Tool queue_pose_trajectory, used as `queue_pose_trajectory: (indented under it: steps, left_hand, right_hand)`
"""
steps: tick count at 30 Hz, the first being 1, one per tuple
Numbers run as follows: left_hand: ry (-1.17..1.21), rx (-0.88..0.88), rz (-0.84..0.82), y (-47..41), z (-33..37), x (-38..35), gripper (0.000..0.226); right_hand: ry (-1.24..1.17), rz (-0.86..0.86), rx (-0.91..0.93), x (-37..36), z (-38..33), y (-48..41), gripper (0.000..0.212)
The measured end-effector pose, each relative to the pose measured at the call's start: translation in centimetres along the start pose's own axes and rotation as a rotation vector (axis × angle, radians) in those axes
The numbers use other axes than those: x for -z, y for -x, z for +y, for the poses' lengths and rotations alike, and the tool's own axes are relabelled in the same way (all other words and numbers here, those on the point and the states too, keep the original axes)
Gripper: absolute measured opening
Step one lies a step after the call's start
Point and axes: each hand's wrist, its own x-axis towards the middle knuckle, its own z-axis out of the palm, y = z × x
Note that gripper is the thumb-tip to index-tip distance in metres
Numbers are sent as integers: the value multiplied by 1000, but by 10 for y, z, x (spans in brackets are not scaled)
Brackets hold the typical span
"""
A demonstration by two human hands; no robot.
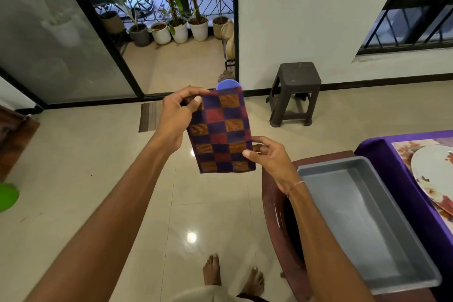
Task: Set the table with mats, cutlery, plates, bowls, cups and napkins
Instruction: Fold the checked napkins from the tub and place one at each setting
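A folded checked napkin (220, 132) in purple, red and orange hangs in the air in front of me over the floor. My left hand (175, 117) pinches its upper left corner. My right hand (269, 157) grips its lower right edge. At the far right a table with a purple cloth (382, 154) carries a floral mat (404, 152) and a white plate (431, 169), both cut off by the frame edge.
A grey plastic tray (362, 218) rests on a dark wooden chair (274, 206) beside the table. A dark plastic stool (294, 91) stands by the wall. A blue round object (226, 84) shows behind the napkin. My bare feet (232, 274) are on the tiled floor.
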Motion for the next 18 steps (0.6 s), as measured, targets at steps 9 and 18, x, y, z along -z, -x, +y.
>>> queue_pose_trajectory:
  steps: [9,18]
  left_hand:
    - [279,161,-219,17,-19,-16,49]
    - [58,246,-268,51,-81,-43,52]
  right_hand:
    - [-58,21,80,-1,-34,-9,40]
    - [-184,72,-160,15,2,1,48]
